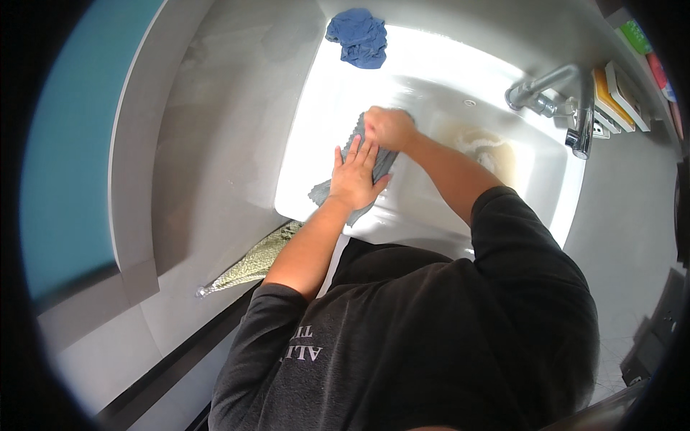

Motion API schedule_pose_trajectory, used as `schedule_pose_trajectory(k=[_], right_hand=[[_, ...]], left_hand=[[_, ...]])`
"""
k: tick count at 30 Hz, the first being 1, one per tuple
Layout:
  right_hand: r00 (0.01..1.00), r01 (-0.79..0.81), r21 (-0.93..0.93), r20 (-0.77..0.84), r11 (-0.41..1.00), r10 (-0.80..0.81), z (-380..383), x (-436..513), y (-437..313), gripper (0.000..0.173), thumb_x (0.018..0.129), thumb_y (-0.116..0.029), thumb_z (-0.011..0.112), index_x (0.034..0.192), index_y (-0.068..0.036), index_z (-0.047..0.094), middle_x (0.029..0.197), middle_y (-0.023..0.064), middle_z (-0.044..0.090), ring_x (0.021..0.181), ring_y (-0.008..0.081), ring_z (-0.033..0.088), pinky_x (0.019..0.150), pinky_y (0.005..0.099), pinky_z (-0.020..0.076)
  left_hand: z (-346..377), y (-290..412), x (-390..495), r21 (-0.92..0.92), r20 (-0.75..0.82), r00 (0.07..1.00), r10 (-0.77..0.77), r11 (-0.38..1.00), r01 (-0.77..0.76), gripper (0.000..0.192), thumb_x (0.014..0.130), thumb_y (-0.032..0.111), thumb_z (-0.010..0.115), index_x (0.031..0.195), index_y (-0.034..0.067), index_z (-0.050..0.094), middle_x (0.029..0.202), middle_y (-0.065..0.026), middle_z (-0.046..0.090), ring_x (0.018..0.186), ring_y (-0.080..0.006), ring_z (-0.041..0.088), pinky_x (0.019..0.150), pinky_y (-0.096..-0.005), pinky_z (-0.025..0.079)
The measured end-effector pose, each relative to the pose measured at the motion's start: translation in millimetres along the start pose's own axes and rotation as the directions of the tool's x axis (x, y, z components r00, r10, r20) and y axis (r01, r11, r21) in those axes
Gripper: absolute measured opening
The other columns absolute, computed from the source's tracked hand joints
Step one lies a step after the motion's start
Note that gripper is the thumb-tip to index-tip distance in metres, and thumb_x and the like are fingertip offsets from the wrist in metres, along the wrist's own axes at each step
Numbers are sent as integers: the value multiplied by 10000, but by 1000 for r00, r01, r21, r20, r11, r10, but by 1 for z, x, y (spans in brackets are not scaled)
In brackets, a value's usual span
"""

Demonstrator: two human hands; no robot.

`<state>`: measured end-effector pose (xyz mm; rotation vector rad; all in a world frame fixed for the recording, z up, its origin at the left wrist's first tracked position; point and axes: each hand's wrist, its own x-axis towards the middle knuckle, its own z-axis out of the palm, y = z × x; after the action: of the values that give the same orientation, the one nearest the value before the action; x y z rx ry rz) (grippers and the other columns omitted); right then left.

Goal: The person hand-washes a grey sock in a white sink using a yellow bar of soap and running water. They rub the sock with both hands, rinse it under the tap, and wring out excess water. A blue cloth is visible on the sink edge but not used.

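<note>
A wet grey cloth [386,161] with a scalloped edge lies across the left part of a white sink [304,134]. My left hand [354,178] rests flat on the cloth with its fingers spread. Just above its fingertips, my right hand [389,128] is balled into a fist over the upper part of the cloth; whether cloth is gripped inside the fist is hidden. Cloudy brownish water [480,148] sits in the basin to the right. On the sink's far left corner lies a crumpled blue cloth [358,39].
A chrome faucet [544,89] rises at the sink's right rear. Several upright flat items [617,99] stand against the wall beyond it. A yellow-green patterned towel [259,256] hangs at the lower left, near the grey wall [226,134].
</note>
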<state>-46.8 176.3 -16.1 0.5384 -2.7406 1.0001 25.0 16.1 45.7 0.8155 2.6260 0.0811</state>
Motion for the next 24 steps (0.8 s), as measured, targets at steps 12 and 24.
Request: schedule_pose_trajectory(k=[12,24], right_hand=[[1000,0,-300,-21,954,-7,-6,17,21,249,849,-280,567,693,-108,656,723,83,665,682,254,655,614,373,529],[968,-235,-103,-117,967,223,-13,25,27,297,873,-351,600,771,-82,672,755,105,658,760,292,657,693,414,526]], left_hand=[[2,6,-1,38,-17,1000,-14,999,14,833,902,525,474,1493,4,205,1573,-158,151,1466,-298,102,1159,-557,69],[-2,8,2,30,4,999,-47,998,47,832,887,519,487,1497,24,215,1588,-146,105,1472,-296,73,1157,-552,85]])
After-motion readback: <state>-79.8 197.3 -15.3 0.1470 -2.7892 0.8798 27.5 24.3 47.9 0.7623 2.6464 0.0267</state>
